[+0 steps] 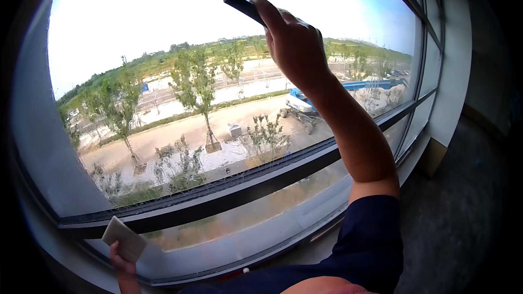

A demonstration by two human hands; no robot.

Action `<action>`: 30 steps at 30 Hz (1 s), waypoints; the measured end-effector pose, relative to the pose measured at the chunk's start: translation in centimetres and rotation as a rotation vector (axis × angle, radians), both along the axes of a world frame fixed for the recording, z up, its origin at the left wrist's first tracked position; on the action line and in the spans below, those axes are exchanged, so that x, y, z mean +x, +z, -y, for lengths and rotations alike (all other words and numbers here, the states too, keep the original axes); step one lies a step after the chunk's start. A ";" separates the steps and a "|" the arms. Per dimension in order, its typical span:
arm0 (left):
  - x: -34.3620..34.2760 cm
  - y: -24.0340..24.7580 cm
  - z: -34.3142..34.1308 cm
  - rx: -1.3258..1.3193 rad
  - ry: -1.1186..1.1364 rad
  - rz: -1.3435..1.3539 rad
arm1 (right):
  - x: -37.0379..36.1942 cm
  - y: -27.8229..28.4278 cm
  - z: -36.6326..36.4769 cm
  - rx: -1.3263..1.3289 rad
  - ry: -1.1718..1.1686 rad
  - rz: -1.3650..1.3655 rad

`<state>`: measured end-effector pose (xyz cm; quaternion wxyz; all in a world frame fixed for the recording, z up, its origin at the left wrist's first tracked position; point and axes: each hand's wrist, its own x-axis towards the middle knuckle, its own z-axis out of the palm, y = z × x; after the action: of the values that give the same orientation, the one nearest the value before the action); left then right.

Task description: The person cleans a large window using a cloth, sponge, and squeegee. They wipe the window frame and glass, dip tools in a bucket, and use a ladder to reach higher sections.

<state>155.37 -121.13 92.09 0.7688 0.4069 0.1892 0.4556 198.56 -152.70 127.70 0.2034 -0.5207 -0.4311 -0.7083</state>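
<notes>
Navy-blue cloth sleeve sits nearest, before a large clear glass window.
The right hand, fingers curled tight, grips the near end of a thin grey plate with a black bar-shaped back, high above the window's dark metal rail; whether it touches the glass cannot be told. The left hand, partly closed, pinches a pale off-white square pad by its lower edge near the window's lower-left corner. Held by one end only, the plate could tilt or slip; a loose pinch could drop the pad.
</notes>
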 end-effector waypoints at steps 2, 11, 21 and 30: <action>-1.6 -0.5 -1.0 0.000 0.053 0.031 | -0.3 1.8 0.1 -0.005 -0.028 0.037; 0.0 -1.5 -3.1 -0.073 0.042 0.103 | 23.9 6.8 21.1 0.759 -0.312 -0.777; -1.0 -1.7 -3.4 -0.080 0.104 0.068 | 6.0 12.4 5.4 0.149 -0.087 0.140; -0.4 -1.6 -2.8 -0.140 0.099 0.120 | 20.2 15.8 15.6 0.667 -0.413 -0.576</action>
<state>154.92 -118.37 90.53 0.7819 0.3141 0.1941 0.5024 218.76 -168.27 143.53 0.3254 -0.6765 0.0054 -0.6606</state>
